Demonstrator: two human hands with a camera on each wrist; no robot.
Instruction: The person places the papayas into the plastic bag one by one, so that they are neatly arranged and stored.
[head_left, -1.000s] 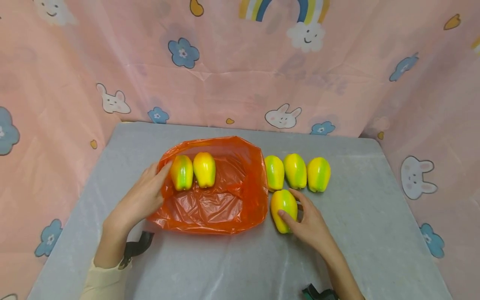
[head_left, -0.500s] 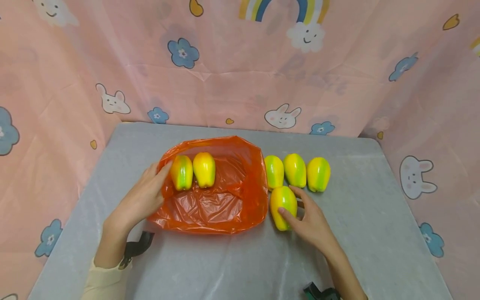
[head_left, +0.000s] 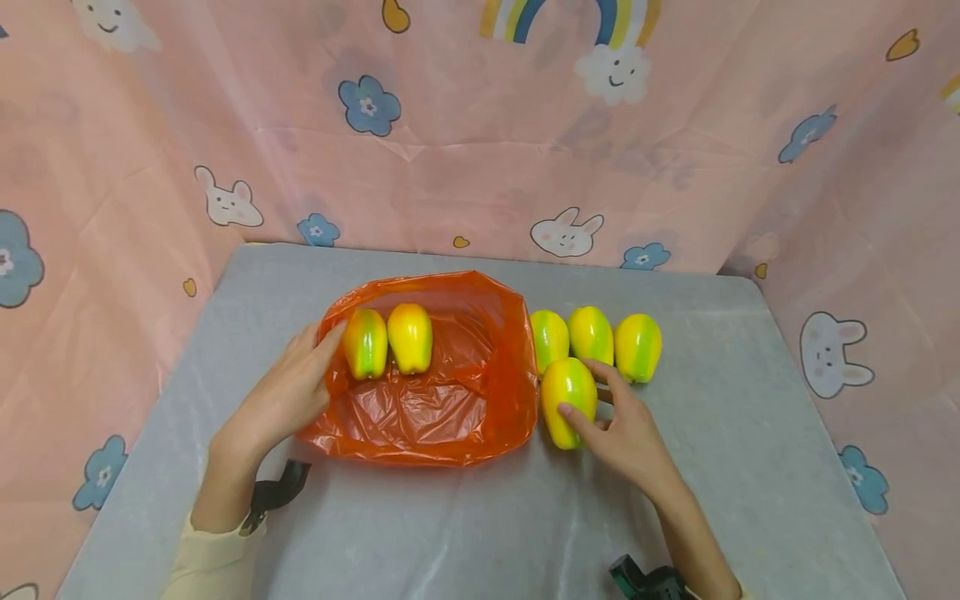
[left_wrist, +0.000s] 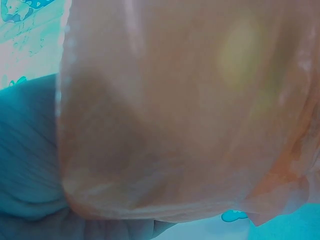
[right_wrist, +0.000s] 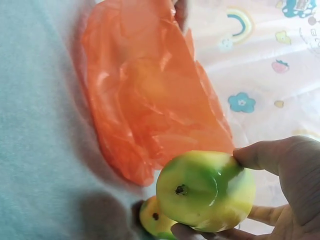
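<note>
An orange plastic bag (head_left: 442, 417) lies with its mouth open on the table, two yellow-green papayas (head_left: 410, 337) side by side in its left part. My left hand (head_left: 288, 387) grips the bag's left rim; in the left wrist view, the film of the bag (left_wrist: 165, 125) covers most of the picture. Just off the bag's right side, my right hand (head_left: 622, 429) holds another papaya (head_left: 567, 404) between thumb and fingers. In the right wrist view this held papaya (right_wrist: 205, 192) is raised above the table, its brown-spotted end toward the camera.
Three more papayas (head_left: 591, 342) stand in a row right of the bag, the leftmost partly behind its edge. A grey cloth covers the table (head_left: 750, 467). Behind it hangs a pink patterned curtain (head_left: 450, 167).
My right hand has lifted the papaya and shifted it slightly away from me, toward the row. The left hand and the bag have stayed in place.
</note>
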